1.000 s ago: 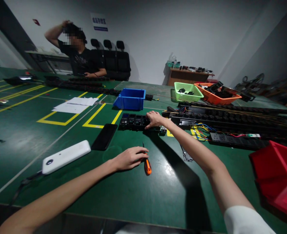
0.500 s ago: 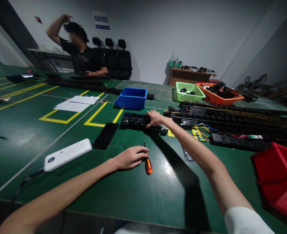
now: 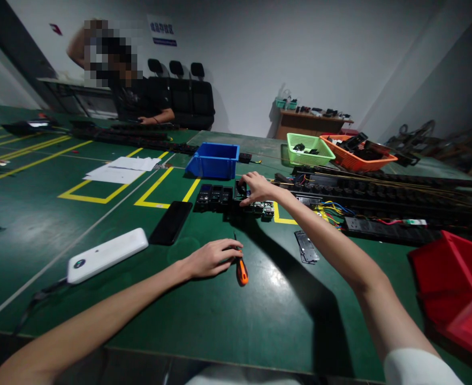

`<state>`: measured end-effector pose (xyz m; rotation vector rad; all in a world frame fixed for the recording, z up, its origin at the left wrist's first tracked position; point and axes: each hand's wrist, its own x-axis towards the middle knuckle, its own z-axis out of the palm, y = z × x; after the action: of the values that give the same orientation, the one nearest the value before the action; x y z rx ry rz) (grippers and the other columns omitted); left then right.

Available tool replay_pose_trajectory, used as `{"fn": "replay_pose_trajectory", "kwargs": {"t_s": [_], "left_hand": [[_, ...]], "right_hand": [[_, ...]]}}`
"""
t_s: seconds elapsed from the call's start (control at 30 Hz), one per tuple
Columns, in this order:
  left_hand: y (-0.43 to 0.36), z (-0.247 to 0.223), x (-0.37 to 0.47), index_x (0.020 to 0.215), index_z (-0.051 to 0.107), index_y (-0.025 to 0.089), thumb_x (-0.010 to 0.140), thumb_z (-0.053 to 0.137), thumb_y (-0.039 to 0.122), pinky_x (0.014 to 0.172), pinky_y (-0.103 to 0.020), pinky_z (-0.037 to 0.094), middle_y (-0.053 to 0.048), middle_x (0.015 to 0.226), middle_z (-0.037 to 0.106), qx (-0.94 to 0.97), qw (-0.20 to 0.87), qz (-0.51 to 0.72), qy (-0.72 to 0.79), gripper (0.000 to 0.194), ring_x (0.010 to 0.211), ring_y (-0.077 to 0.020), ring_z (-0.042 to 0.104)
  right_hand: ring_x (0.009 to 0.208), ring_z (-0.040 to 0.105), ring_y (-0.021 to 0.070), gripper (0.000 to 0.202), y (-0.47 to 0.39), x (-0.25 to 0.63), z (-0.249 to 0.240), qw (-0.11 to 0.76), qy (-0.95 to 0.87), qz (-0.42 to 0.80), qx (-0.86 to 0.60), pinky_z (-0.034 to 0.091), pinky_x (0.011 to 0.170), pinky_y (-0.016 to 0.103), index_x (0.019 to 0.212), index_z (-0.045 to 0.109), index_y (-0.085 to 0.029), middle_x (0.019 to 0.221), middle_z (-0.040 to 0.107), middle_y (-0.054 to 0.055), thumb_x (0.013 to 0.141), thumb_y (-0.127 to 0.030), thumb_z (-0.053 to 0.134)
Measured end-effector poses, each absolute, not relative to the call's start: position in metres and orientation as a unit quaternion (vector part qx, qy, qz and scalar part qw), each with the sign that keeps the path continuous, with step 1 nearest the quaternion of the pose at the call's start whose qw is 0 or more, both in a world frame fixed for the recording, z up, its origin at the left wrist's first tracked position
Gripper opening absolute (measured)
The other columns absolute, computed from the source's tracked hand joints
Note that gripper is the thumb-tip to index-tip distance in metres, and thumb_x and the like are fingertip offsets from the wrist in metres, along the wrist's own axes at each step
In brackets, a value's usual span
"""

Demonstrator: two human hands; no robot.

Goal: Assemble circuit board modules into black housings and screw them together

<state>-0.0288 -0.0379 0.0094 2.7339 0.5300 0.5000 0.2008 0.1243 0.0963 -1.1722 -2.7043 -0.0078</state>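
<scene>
My left hand (image 3: 215, 258) lies low over the green table, fingers curled onto an orange-and-black screwdriver (image 3: 242, 271) whose tip points away from me. Farther forward, my right hand (image 3: 258, 188) has thumb and fingers around a small black boxy electronic module (image 3: 241, 188), tilted up at the row; the fingers partly cover it. Left of it, several similar black modules (image 3: 215, 197) stand side by side. To its right, modules with exposed circuit boards (image 3: 265, 208) sit beneath my wrist. Thin dark flat plates (image 3: 307, 247) lie below my right forearm.
A black phone (image 3: 170, 222) and a white power bank (image 3: 107, 255) with a strap lie left. Behind the modules stands a blue bin (image 3: 215, 160); a red bin (image 3: 456, 289) is at right. Long black wired assemblies (image 3: 364, 195) stretch rightward. A person (image 3: 139, 101) sits across the table.
My right hand has shifted slightly right and separated a module from the row, tilting it up. The left hand stays on the screwdriver. The flat plates now show more fully; the view has shifted slightly.
</scene>
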Motion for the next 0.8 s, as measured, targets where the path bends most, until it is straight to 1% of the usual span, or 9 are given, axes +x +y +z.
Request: {"fn": "replay_pose_trajectory", "kwargs": {"t_s": [0.27, 0.43, 0.63, 0.7, 0.73, 0.8], "left_hand": [[-0.040, 0.012, -0.028, 0.121, 0.057, 0.021, 0.091, 0.045, 0.020, 0.098, -0.037, 0.048, -0.011, 0.128, 0.055, 0.948, 0.162, 0.188, 0.200, 0.032, 0.115, -0.0219, 0.056], [-0.042, 0.013, -0.027, 0.121, 0.057, 0.021, 0.091, 0.047, 0.021, 0.098, -0.037, 0.048, -0.011, 0.126, 0.056, 0.942, 0.170, 0.204, 0.204, 0.032, 0.115, -0.0220, 0.056], [-0.043, 0.015, -0.025, 0.119, 0.055, 0.022, 0.090, 0.049, 0.023, 0.098, -0.040, 0.047, -0.010, 0.119, 0.056, 0.907, 0.161, 0.266, 0.282, 0.030, 0.113, -0.0224, 0.054], [-0.041, 0.014, -0.023, 0.122, 0.051, 0.022, 0.088, 0.053, 0.027, 0.100, -0.043, 0.046, -0.010, 0.120, 0.054, 0.885, 0.160, 0.300, 0.319, 0.034, 0.115, -0.0236, 0.052], [-0.039, 0.014, -0.022, 0.124, 0.048, 0.021, 0.087, 0.056, 0.030, 0.101, -0.044, 0.045, -0.011, 0.122, 0.053, 0.873, 0.158, 0.317, 0.336, 0.039, 0.118, -0.0246, 0.050], [-0.034, 0.013, -0.019, 0.131, 0.040, 0.021, 0.081, 0.064, 0.037, 0.107, -0.048, 0.041, -0.012, 0.129, 0.047, 0.854, 0.150, 0.345, 0.360, 0.058, 0.125, -0.0273, 0.045]], "right_hand": [[0.110, 0.046, 0.0339, 0.071, 0.095, 0.217, 0.113, 0.116, -0.925, -0.017, -0.362, 0.041, 0.090, 0.046, 0.114, 0.053, -0.017, 0.115, 0.054, 0.014, 0.061, -0.059, 0.076], [0.108, 0.047, 0.0328, 0.070, 0.076, 0.223, 0.117, 0.127, -0.928, -0.016, -0.350, 0.040, 0.091, 0.046, 0.115, 0.053, -0.018, 0.115, 0.054, 0.013, 0.061, -0.056, 0.077], [0.107, 0.049, 0.0319, 0.071, 0.048, 0.226, 0.116, 0.122, -0.936, 0.006, -0.331, 0.042, 0.091, 0.046, 0.115, 0.052, -0.017, 0.117, 0.054, 0.013, 0.063, -0.059, 0.075], [0.107, 0.049, 0.0324, 0.072, 0.039, 0.226, 0.112, 0.121, -0.936, 0.008, -0.329, 0.042, 0.090, 0.046, 0.116, 0.052, -0.017, 0.118, 0.053, 0.014, 0.062, -0.059, 0.075], [0.107, 0.049, 0.0327, 0.073, 0.034, 0.226, 0.110, 0.121, -0.937, 0.007, -0.329, 0.043, 0.089, 0.047, 0.116, 0.052, -0.016, 0.117, 0.054, 0.014, 0.061, -0.060, 0.075], [0.107, 0.049, 0.0330, 0.073, 0.024, 0.227, 0.105, 0.119, -0.938, 0.006, -0.325, 0.042, 0.090, 0.047, 0.115, 0.052, -0.016, 0.116, 0.054, 0.015, 0.061, -0.058, 0.076]]}}
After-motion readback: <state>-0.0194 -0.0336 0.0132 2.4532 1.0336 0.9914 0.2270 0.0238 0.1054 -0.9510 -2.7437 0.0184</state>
